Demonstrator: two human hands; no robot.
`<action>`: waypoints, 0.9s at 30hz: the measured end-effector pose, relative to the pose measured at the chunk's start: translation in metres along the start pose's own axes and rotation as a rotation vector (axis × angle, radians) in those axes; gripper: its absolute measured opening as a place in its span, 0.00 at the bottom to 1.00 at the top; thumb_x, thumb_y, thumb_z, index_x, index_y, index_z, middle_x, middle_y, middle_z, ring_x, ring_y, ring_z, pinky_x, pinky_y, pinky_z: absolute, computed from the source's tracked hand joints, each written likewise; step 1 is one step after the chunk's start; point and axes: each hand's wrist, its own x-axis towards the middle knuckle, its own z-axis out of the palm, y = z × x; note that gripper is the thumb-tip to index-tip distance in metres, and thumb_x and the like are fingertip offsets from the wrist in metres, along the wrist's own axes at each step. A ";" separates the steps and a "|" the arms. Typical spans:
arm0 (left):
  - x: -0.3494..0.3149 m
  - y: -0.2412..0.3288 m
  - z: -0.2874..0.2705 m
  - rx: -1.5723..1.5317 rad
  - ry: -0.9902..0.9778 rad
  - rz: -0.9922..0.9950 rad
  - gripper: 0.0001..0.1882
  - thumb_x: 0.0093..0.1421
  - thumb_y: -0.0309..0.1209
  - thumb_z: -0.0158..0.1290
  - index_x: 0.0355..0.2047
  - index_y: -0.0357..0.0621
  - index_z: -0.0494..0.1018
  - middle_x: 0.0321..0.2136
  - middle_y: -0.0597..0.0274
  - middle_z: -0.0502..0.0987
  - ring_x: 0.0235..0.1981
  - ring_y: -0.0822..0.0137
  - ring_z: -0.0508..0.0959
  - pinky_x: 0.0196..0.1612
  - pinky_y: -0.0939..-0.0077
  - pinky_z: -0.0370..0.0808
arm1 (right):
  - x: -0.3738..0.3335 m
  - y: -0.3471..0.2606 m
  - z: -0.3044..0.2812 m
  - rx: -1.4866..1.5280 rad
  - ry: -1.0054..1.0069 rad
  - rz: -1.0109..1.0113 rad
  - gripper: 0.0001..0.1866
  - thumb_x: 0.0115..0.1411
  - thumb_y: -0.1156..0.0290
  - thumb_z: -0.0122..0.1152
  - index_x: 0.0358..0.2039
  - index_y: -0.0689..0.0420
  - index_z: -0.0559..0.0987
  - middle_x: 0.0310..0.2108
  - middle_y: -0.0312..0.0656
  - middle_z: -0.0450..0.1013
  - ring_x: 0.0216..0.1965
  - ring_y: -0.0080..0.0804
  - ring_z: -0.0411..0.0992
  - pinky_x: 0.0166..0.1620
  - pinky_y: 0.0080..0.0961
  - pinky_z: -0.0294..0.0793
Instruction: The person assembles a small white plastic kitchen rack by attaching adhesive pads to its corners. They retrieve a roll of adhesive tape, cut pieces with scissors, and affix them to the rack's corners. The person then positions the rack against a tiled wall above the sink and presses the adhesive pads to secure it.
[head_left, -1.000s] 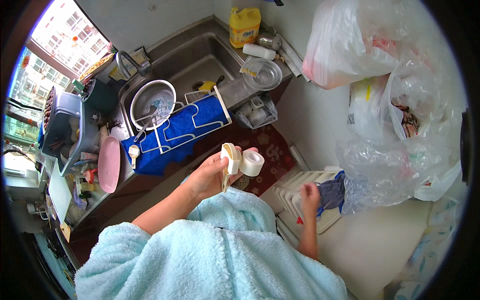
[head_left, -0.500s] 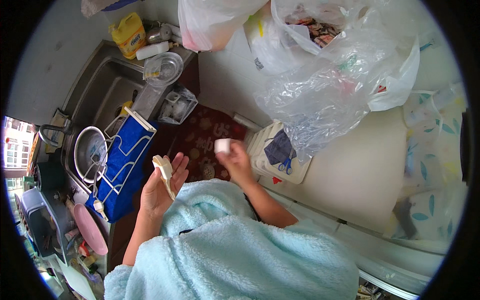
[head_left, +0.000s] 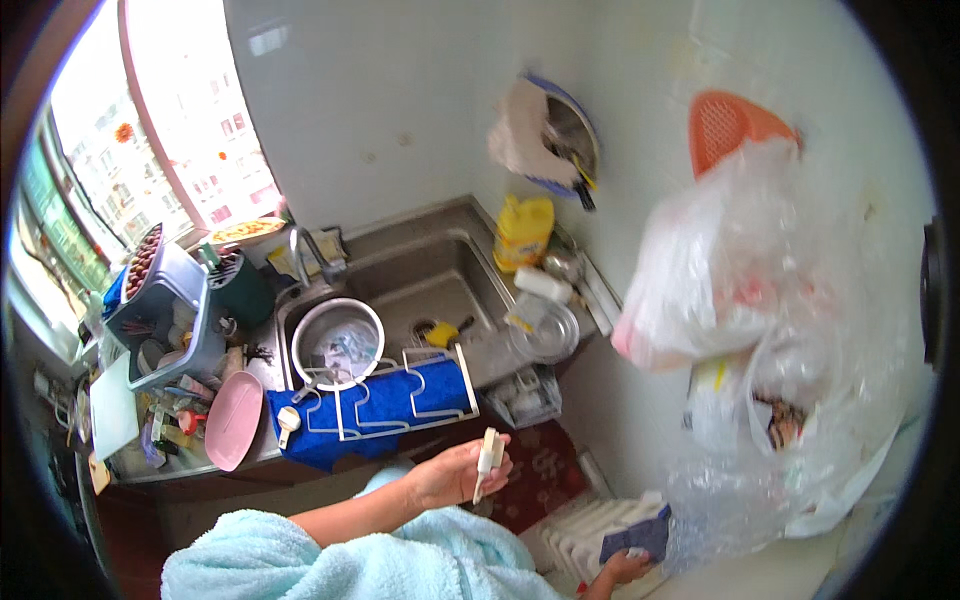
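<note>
A cream plastic piece (head_left: 490, 455) with a tapered stem is held in my left hand (head_left: 450, 478), above the red mat in front of the counter. My right hand (head_left: 626, 568) reaches down at the lower right to the dark blue cloth (head_left: 640, 536) on the white slatted plastic stand (head_left: 585, 535). Its fingers look closed, with a little white at their tips that is too small to name. A similar cream piece (head_left: 289, 420) hangs at the left end of the white wire rack (head_left: 410, 432), which lies over a blue cloth (head_left: 385, 400).
A steel sink (head_left: 470, 262) holds a metal bowl (head_left: 381, 345) under the tap. The counter's left side bears a pink tray (head_left: 234, 420) and a grey-blue bin (head_left: 160, 372). A yellow jug (head_left: 523, 232) stands at the back corner. Plastic bags (head_left: 730, 270) hang at the right.
The view has swung up and left, showing the window and more wall. My right hand, which held a white roll, has moved down to the dark blue cloth. My left hand keeps the cream piece.
</note>
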 end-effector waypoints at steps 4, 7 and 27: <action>-0.008 0.026 -0.009 0.026 0.008 0.068 0.29 0.67 0.43 0.60 0.64 0.51 0.66 0.51 0.64 0.75 0.47 0.70 0.77 0.56 0.72 0.76 | -0.068 -0.132 -0.041 0.561 -0.080 -0.489 0.23 0.56 0.78 0.65 0.53 0.61 0.74 0.56 0.52 0.68 0.56 0.50 0.70 0.54 0.45 0.75; -0.009 0.050 -0.019 0.000 0.062 0.055 0.26 0.69 0.43 0.57 0.63 0.50 0.67 0.53 0.62 0.76 0.47 0.70 0.78 0.53 0.75 0.79 | -0.140 -0.266 -0.112 1.257 -0.827 -0.535 0.18 0.61 0.80 0.61 0.52 0.65 0.76 0.53 0.49 0.71 0.51 0.39 0.74 0.50 0.33 0.78; -0.046 0.226 -0.050 -0.036 0.033 0.265 0.26 0.72 0.46 0.51 0.64 0.48 0.66 0.53 0.59 0.76 0.48 0.68 0.76 0.55 0.71 0.77 | -0.330 -0.557 -0.313 1.137 -0.734 -1.663 0.44 0.51 0.66 0.75 0.67 0.61 0.66 0.66 0.51 0.65 0.61 0.51 0.68 0.62 0.45 0.67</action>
